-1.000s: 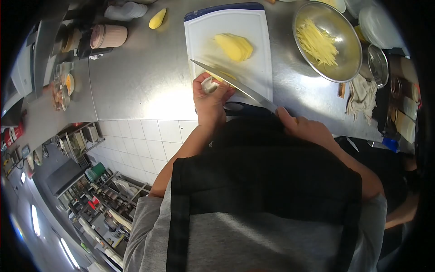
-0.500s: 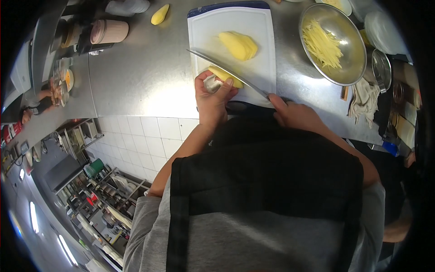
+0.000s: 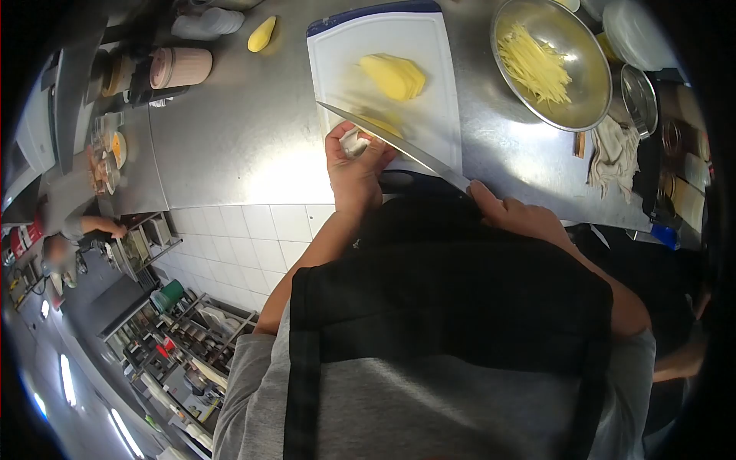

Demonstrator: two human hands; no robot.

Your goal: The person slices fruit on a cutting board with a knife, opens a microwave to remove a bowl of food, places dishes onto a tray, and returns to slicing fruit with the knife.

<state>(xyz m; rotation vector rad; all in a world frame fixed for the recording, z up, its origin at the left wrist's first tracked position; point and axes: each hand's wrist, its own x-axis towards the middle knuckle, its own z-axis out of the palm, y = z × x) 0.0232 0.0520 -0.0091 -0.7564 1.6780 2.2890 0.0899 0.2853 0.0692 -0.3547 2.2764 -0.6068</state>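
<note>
My right hand (image 3: 520,218) is closed round the handle of a long kitchen knife (image 3: 406,149). Its blade slants up and left across the lower part of a white cutting board (image 3: 429,54). Under the blade, my left hand (image 3: 357,176) grips a peeled yellow piece (image 3: 381,125), which looks like mango; the knife partly hides it. A hollow white part (image 3: 354,142) shows between the left thumb and fingers. Farther up the board lies a fanned stack of yellow slices (image 3: 392,76), apart from both hands.
To the right stands a steel bowl (image 3: 594,92) with yellow shreds (image 3: 533,65), beside a crumpled cloth (image 3: 613,157) and a strainer (image 3: 639,100). Another peeled yellow piece (image 3: 262,34) and a pink container (image 3: 182,67) are on the left. A person (image 3: 77,230) is at far left.
The knife and my right hand have shifted slightly down and right, and the blade now covers more of the held piece. The view has tilted a little; the far-left person is more visible.
</note>
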